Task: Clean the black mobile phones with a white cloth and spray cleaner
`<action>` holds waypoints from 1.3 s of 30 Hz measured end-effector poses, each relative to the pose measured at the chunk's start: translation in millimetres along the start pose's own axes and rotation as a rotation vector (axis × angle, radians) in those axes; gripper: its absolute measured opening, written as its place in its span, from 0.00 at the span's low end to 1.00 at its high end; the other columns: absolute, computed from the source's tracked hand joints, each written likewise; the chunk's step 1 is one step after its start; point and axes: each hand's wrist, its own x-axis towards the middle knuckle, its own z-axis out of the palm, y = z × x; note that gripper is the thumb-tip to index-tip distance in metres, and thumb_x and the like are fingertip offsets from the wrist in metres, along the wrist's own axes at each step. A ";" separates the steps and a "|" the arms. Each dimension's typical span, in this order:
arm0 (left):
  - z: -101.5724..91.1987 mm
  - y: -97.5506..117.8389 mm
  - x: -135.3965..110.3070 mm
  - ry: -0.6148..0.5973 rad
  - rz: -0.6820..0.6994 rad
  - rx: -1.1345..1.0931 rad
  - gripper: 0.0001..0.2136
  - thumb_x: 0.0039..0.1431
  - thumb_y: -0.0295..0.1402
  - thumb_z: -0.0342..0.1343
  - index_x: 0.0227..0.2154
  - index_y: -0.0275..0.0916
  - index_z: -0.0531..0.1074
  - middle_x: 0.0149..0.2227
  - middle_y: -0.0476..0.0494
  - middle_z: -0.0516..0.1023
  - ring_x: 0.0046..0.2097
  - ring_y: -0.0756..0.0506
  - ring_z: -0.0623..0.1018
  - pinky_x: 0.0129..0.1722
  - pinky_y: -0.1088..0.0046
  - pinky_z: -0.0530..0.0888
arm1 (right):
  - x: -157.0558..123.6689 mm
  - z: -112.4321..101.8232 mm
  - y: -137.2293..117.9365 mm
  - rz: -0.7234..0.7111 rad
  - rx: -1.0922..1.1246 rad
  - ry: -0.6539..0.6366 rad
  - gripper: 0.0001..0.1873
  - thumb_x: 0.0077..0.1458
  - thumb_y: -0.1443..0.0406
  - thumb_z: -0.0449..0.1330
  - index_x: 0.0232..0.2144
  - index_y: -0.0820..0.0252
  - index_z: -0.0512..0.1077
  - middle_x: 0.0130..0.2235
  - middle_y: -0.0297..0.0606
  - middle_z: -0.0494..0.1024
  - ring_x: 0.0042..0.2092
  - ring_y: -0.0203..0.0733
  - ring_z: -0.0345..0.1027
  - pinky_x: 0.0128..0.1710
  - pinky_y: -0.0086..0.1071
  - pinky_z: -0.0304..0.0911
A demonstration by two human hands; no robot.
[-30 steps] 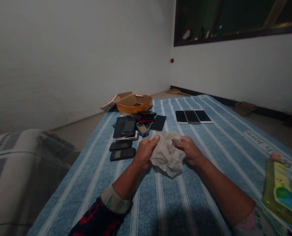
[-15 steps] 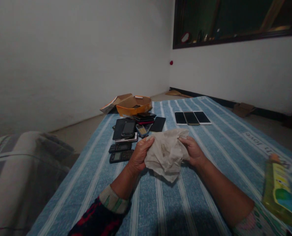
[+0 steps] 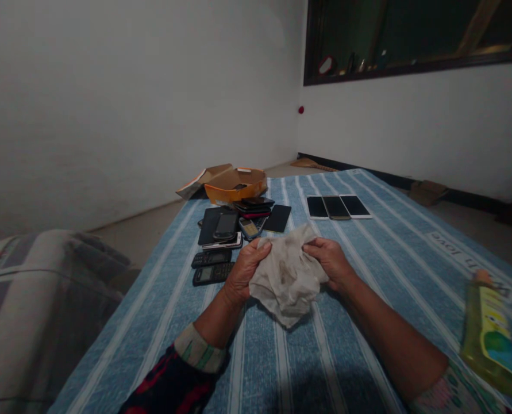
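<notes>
A crumpled whitish cloth with dark smudges hangs between my two hands above the striped cover. My left hand grips its left edge, thumb on top. The opposite upper edge is pinched by my right hand. Just left of my left hand lie two black keypad phones, one behind the other. Behind them is a pile of phones, with a blue-grey keypad phone beside it. Three flat smartphones lie side by side farther back on the right.
An open orange cardboard box stands at the far left of the blue striped cover. A bottle of yellow-green liquid lies at the right. Draped fabric fills the lower left, and white walls enclose the back.
My right hand has drawn slightly left and inward. The cloth has bunched and its lower corner hangs a little lower and farther left. My left hand has barely moved.
</notes>
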 end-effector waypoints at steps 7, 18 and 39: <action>1.2 4.0 2.4 0.056 0.040 -0.011 0.17 0.38 0.33 0.74 0.31 0.34 0.76 0.28 0.44 0.82 0.36 0.40 0.83 0.38 0.67 0.79 | 3.1 -7.2 -14.9 -0.202 -0.173 0.242 0.20 0.44 0.54 0.66 0.38 0.59 0.74 0.24 0.32 0.76 0.19 0.34 0.63 0.16 0.26 0.55; 2.3 2.6 4.4 0.113 0.107 0.047 0.18 0.38 0.35 0.74 0.32 0.33 0.76 0.27 0.46 0.81 0.28 0.45 0.81 0.30 0.72 0.78 | -8.6 2.2 -19.3 -0.276 -0.577 -0.366 0.09 0.45 0.59 0.66 0.28 0.59 0.80 0.34 0.38 0.78 0.37 0.42 0.71 0.40 0.35 0.63; 4.1 1.2 -1.0 0.026 0.014 0.037 0.22 0.34 0.30 0.74 0.36 0.34 0.76 0.31 0.43 0.83 0.29 0.45 0.81 0.31 0.73 0.77 | 1.8 -4.4 -4.2 -0.061 0.263 -0.070 0.11 0.44 0.60 0.69 0.26 0.57 0.71 0.26 0.28 0.72 0.26 0.33 0.65 0.28 0.26 0.61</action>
